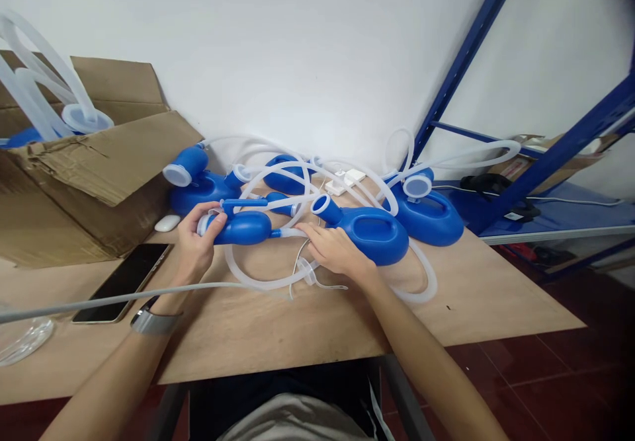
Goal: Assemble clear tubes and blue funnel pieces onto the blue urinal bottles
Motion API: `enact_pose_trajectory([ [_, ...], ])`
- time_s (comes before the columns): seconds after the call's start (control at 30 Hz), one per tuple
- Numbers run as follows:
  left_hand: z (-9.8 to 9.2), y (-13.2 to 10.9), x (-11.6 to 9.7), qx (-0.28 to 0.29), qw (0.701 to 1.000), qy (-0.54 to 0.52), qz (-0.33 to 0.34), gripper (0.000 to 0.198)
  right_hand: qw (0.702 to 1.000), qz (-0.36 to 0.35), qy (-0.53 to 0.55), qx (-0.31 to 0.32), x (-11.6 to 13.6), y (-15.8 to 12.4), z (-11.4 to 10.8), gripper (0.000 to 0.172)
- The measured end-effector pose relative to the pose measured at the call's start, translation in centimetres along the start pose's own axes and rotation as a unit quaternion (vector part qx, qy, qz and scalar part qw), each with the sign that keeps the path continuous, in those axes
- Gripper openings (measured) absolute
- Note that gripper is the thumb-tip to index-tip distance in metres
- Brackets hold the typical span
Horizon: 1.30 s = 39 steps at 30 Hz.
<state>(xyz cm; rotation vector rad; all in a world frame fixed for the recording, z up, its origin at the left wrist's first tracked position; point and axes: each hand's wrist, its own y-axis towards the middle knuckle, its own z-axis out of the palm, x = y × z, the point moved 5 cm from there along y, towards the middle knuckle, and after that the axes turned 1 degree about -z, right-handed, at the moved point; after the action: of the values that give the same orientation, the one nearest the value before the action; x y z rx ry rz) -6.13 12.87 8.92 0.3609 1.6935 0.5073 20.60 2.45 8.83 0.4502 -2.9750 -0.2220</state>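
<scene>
Left hand grips a blue bottle; right hand touches its tube.

A brown wooden table is filling the middle. Behind the table, a plain white wall is rising, evenly lit. Right of the table, a blue metal rack is standing. Below the table's right edge, dark red floor tiles are showing.

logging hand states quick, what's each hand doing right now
Left hand: closed around the end of the blue bottle.
Right hand: fingers on the clear tube; whether it grips cannot be told.
</scene>
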Motion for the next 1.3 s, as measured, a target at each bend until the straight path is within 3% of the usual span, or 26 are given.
enact_pose_trajectory([
  [0.2,1.2,-1.2,-2.0,0.053,0.997,0.019,0.046,0.045,0.994,0.109,-0.026,-0.017,0.6,0.3,0.4,0.045],
  [0.33,2.1,-1.6,-2.5,0.109,0.993,0.035,0.042,0.052,0.994,0.088,-0.064,-0.005,0.1,0.8,1.2,0.043],
  [0.47,2.5,-2.2,-2.5,0.115,0.991,0.04,0.049,0.059,0.993,0.087,-0.08,0.016,0.0,0.7,1.1,0.031],
  [0.57,2.7,-3.3,-2.8,0.089,0.991,0.058,0.077,0.06,0.992,0.098,-0.08,0.022,0.3,0.6,0.6,0.029],
  [0.73,2.6,-5.9,-4.2,-0.017,0.977,0.098,0.188,0.06,0.99,0.125,-0.069,0.009,0.7,0.3,0.1,0.04],
  [0.87,3.0,-7.2,-4.8,-0.007,0.955,0.075,0.286,0.061,0.991,0.106,-0.074,0.033,1.6,0.3,0.4,0.039],
  [1.0,3.1,-8.1,-4.6,-0.015,0.944,0.025,0.329,0.067,0.991,0.098,-0.077,0.039,2.5,0.2,0.1,0.038],
  [1.13,3.3,-8.1,-4.0,-0.019,0.955,0.027,0.294,0.064,0.992,0.1,-0.076,0.031,2.4,0.4,0.0,0.035],
  [1.23,3.2,-6.3,-2.9,-0.027,0.985,0.055,0.164,0.055,0.991,0.11,-0.069,0.023,2.3,0.7,0.3,0.032],
  [1.3,2.9,-5.0,-2.2,-0.042,0.994,0.053,0.088,0.051,0.993,0.105,-0.053,-0.018,2.5,0.7,0.4,0.035],
])
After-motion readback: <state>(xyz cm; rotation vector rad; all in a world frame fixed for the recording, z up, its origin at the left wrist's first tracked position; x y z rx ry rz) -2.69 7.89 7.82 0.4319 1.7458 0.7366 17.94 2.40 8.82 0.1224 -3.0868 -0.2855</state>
